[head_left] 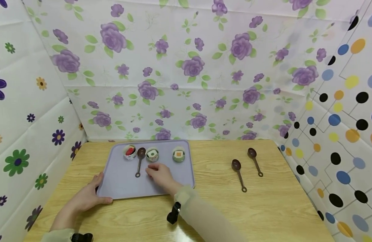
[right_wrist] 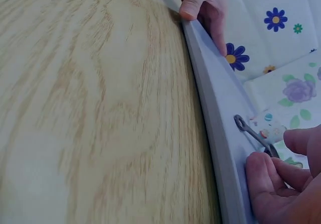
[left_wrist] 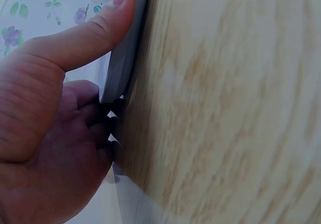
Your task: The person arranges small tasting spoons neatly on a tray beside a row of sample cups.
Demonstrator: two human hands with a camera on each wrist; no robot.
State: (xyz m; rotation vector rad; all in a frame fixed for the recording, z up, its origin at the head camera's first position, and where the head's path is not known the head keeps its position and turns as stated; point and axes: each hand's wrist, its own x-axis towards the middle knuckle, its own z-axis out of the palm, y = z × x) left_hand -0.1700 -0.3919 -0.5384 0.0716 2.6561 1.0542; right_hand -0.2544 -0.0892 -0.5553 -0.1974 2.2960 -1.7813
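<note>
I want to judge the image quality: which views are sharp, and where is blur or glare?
Head view: evenly lit and fairly sharp, with bent edges from a wide lens and a faint sheen on the table near the right hand. Left wrist view: the left hand and tray are soft. Right wrist view: the wood grain is blurred.

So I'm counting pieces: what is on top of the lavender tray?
On the tray: three small round cups, one brown spoon, and the right hand. The left hand grips its corner. Anything under the right hand is hidden.
</note>
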